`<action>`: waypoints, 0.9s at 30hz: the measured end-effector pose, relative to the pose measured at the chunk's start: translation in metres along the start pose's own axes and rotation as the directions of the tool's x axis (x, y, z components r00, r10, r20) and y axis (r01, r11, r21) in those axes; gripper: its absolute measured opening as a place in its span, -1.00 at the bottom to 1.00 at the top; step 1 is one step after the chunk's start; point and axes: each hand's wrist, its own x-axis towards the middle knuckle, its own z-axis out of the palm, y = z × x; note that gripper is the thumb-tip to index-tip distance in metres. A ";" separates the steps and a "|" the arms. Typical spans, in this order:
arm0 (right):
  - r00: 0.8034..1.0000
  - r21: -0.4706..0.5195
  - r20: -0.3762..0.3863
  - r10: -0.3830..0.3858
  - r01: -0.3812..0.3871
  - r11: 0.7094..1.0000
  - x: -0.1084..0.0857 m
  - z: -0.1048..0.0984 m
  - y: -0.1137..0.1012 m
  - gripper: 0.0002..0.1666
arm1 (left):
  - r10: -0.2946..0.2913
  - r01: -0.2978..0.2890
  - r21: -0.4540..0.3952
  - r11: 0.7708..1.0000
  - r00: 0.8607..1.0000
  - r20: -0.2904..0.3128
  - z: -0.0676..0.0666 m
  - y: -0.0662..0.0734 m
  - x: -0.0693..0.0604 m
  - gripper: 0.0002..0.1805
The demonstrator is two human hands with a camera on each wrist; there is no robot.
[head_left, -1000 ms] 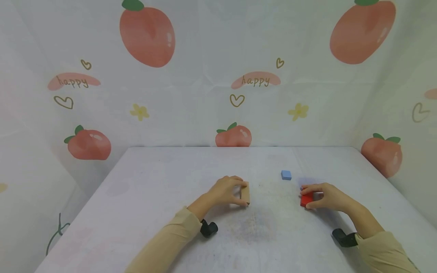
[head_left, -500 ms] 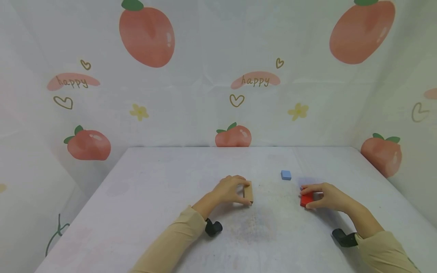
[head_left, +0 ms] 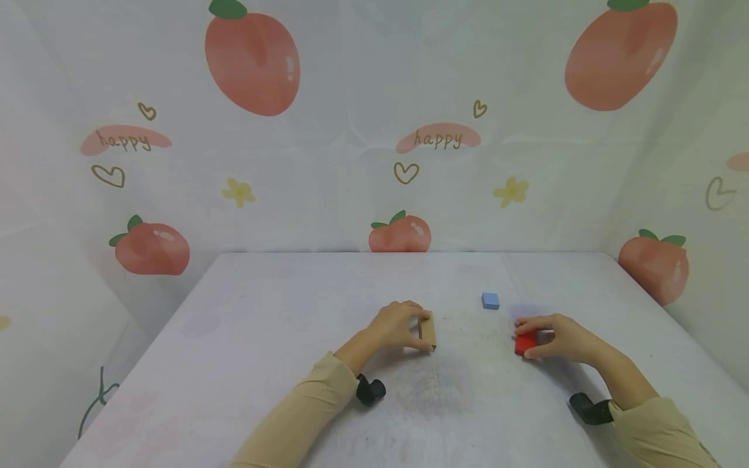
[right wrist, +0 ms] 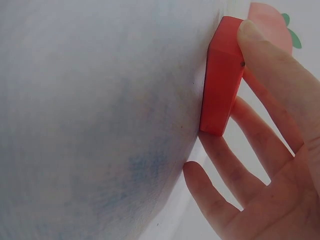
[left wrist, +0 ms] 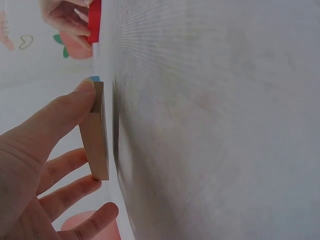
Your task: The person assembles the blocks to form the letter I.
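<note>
Pinched by its two ends between thumb and fingers, a flat tan wooden block [head_left: 428,330] is in my left hand [head_left: 400,325]. The left wrist view shows a narrow gap and a shadow between this wooden block [left wrist: 95,142] and the table. To the right, my right hand [head_left: 564,338] holds a red block [head_left: 526,342] by its ends, thumb on the near one. In the right wrist view the red block [right wrist: 220,82] lies against the tabletop. A small blue block [head_left: 490,300] sits farther back, between the two hands and touched by neither.
A white cloth-covered table [head_left: 281,299] reaches back to a printed curtain [head_left: 328,169] with fruit pictures. Black wrist cameras [head_left: 371,390] hang under both forearms. A dark cord [head_left: 101,396] shows at the left edge.
My left hand has moved a little to the right with the wooden block, toward the red one. The right hand, the red block and the blue block have stayed put.
</note>
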 end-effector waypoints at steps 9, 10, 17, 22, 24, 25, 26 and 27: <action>1.000 0.001 -0.004 -0.006 0.006 1.000 0.000 0.000 0.000 -0.55 | -0.008 0.008 0.008 1.000 1.000 0.002 0.000 0.003 0.002 -0.32; 1.000 0.000 -0.004 -0.008 0.008 1.000 0.000 0.000 0.000 -0.55 | -0.008 0.008 0.009 1.000 1.000 0.000 0.000 0.003 0.002 -0.32; 1.000 -0.002 -0.005 -0.012 0.012 1.000 0.000 0.000 -0.001 -0.54 | -0.018 0.018 -0.004 1.000 1.000 -0.004 0.000 0.005 0.001 -0.32; 1.000 -0.001 -0.005 -0.008 0.008 1.000 0.000 0.000 0.000 -0.54 | -0.042 0.042 -0.013 0.999 0.999 -0.001 -0.001 0.006 0.001 -0.29; 1.000 -0.003 -0.006 -0.008 0.008 1.000 0.000 0.000 0.000 -0.54 | -0.053 0.053 -0.020 0.998 0.999 0.002 -0.001 0.006 0.001 -0.28; 1.000 -0.004 -0.007 -0.010 0.010 1.000 0.000 0.000 0.000 -0.55 | -0.057 0.057 -0.023 0.998 0.998 0.004 -0.001 0.006 0.001 -0.27; 1.000 -0.006 -0.006 -0.010 0.010 1.000 0.000 0.000 -0.001 -0.55 | -0.061 0.061 -0.027 0.998 0.998 0.007 -0.001 0.006 0.000 -0.27; 1.000 -0.007 -0.006 -0.011 0.010 1.000 0.000 0.000 -0.001 -0.55 | -0.065 0.065 -0.035 0.997 0.998 0.010 -0.001 0.006 0.000 -0.26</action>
